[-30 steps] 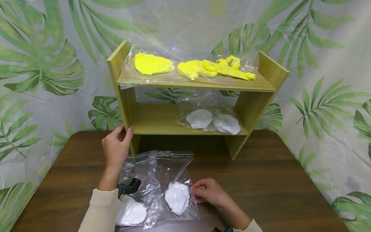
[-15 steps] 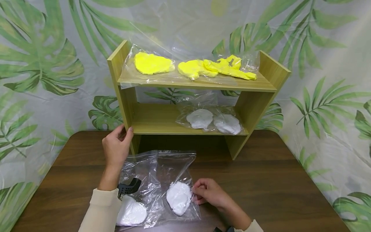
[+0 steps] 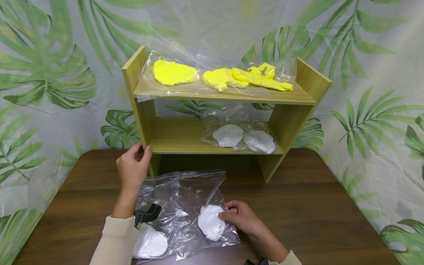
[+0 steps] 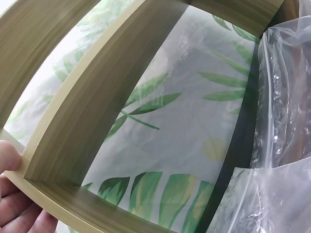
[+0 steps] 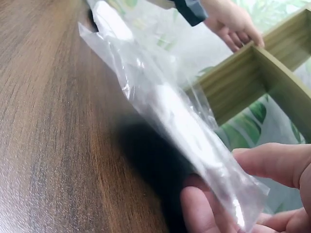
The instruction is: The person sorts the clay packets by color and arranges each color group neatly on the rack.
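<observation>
My left hand (image 3: 132, 167) grips the left side panel of a small wooden shelf (image 3: 212, 97), thumb at the front edge and fingers outside. In the left wrist view its fingertips (image 4: 29, 213) wrap round the panel. My right hand (image 3: 243, 217) holds the right edge of a clear zip bag (image 3: 193, 187) with a flat white lump (image 3: 211, 222) inside, thumb over the lump. In the right wrist view the bag (image 5: 160, 104) is lifted at this edge, with fingers beneath it. To the left lies another white lump (image 3: 150, 241) in clear plastic, partly hidden by my left forearm.
Clear bags with yellow pieces (image 3: 173, 73) lie on the top shelf board. Two bagged white lumps (image 3: 228, 135) sit at the right of the middle board. The shelf stands at the back of a dark wooden table (image 3: 308, 206), before a leaf-print cloth (image 3: 374, 44).
My right thumb has come over the bag, and the bag with its white lump has shifted right and a little up. The left hand keeps its place on the shelf panel.
</observation>
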`<state>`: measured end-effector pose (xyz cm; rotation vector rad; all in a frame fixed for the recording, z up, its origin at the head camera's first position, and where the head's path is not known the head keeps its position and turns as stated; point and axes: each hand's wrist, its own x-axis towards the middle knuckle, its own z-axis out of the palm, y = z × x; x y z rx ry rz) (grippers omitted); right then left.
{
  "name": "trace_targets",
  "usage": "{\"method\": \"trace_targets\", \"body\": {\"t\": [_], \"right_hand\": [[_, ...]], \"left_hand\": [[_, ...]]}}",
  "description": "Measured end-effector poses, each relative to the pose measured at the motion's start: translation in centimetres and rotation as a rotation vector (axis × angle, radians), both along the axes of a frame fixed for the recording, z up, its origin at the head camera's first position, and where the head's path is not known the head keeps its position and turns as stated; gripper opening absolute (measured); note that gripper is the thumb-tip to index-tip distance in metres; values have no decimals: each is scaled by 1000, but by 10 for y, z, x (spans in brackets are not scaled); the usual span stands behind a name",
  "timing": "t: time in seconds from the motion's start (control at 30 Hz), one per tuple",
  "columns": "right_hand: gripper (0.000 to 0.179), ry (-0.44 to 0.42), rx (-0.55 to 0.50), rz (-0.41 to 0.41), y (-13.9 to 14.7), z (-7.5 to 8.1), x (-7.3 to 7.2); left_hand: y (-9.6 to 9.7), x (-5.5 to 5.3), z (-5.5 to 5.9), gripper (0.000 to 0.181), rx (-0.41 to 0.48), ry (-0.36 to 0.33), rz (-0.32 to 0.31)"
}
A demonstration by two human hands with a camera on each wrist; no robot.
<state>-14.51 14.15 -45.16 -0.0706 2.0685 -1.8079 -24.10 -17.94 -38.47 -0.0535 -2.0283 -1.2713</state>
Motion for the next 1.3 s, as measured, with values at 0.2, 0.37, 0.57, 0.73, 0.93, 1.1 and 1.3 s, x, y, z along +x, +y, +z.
{"method": "trace_targets", "body": {"t": [0.2, 0.37, 0.57, 0.73, 0.93, 1.1, 1.3], "right_hand": [[19, 56, 31, 26, 2, 0, 0], [15, 24, -36, 37, 3, 0, 0], [16, -6, -90, 57, 5, 0, 0], [25, 6, -95, 35, 7, 3, -1], [28, 9, -118, 7, 11, 7, -4], [28, 40, -132, 1, 16, 12, -6], [28, 73, -158, -5, 23, 19, -7]], "left_hand": [[0, 1, 0, 28, 1, -1, -6], [1, 1, 1, 28, 4, -2, -5], [1, 0, 1, 28, 6, -1, -5], [0, 0, 1, 29, 6, -2, -5], [0, 0, 1, 28, 0, 4, -1], [0, 0, 1, 27, -3, 3, 1], [1, 0, 1, 27, 0, 0, 2]]}}
